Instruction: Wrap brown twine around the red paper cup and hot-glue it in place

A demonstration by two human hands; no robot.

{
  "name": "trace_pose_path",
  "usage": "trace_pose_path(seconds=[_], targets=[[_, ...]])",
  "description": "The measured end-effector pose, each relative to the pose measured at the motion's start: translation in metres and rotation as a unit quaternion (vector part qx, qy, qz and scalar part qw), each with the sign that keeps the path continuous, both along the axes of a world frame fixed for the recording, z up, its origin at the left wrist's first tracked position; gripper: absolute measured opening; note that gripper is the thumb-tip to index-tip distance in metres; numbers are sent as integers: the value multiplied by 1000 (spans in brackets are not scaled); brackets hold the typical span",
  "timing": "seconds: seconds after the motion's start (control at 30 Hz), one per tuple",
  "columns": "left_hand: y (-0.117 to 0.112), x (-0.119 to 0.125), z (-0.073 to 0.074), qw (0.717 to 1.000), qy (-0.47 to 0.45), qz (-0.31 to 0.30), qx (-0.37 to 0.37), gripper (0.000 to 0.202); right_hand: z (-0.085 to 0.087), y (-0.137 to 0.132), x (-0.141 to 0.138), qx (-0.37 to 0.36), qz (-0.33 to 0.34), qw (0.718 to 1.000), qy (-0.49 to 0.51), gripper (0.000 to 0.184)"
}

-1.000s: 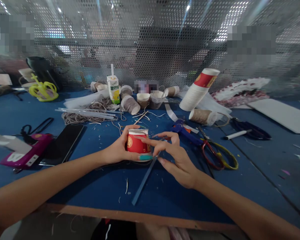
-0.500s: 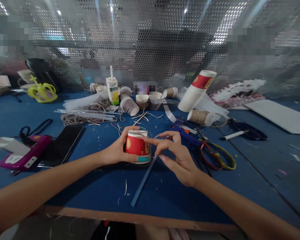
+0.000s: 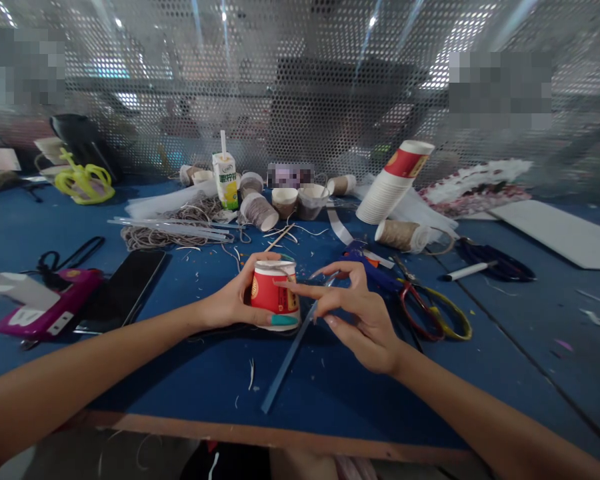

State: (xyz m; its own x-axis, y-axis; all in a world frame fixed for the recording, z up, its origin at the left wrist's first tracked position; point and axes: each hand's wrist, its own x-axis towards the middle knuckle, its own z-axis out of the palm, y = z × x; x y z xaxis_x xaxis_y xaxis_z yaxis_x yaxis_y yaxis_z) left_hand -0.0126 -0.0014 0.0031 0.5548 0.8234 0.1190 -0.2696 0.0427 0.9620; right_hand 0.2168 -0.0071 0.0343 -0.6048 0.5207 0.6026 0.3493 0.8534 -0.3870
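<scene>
A red and white paper cup [image 3: 269, 291] stands on the blue table near its front edge. My left hand [image 3: 235, 297] is wrapped around the cup from the left, thumb across its lower front. My right hand [image 3: 357, 313] is on the right with its fingers apart; the index finger points across the cup's red front, seemingly touching it. Beneath the right fingers lies a translucent glue stick [image 3: 287, 367], slanting over the table. A thin cord seems to run along the cup's rim. Behind the cup rests a thin wooden stick [image 3: 281, 237].
Scissors [image 3: 433, 310] and a blue glue gun [image 3: 375, 267] lie to the right. A phone [image 3: 125, 290] and a purple device [image 3: 50, 303] sit left. Behind are a drink carton [image 3: 226, 181], a cord heap [image 3: 175, 227] and a stack of paper cups [image 3: 393, 187].
My right index finger has moved left and slightly down, from the cup's right edge across its red front. My left hand keeps its hold; the cup has barely shifted.
</scene>
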Motion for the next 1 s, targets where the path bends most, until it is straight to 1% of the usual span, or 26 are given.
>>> trace_pose_path(seconds=[0.07, 0.23, 0.47, 0.57, 0.77, 0.83, 0.9, 0.93, 1.0], targets=[[1, 0, 0, 1000, 0, 7, -2, 77, 0, 0, -1, 6, -3, 1000, -5, 22], [1, 0, 0, 1000, -9, 15, -8, 78, 0, -1, -2, 11, -53, 998, 11, 24], [2, 0, 0, 999, -28, -1, -16, 77, -2, 1, -1, 15, -45, 998, 50, 24], [2, 0, 0, 999, -39, -9, -23, 77, -1, 1, -2, -7, -50, 996, 70, 24], [2, 0, -1, 998, -54, -13, -27, 75, -6, 6, -1, -101, -42, 983, 149, 22], [2, 0, -1, 998, -52, -17, -26, 77, -8, 9, 0, -107, -35, 974, 195, 21], [2, 0, -1, 998, -44, -20, -26, 78, -10, 10, 2, -97, -30, 968, 231, 20], [2, 0, -1, 999, -39, -21, -25, 79, -9, 10, 2, -94, -25, 968, 231, 20], [2, 0, 0, 999, -31, -20, -20, 78, -7, 7, 2, -104, -8, 977, 186, 19]])
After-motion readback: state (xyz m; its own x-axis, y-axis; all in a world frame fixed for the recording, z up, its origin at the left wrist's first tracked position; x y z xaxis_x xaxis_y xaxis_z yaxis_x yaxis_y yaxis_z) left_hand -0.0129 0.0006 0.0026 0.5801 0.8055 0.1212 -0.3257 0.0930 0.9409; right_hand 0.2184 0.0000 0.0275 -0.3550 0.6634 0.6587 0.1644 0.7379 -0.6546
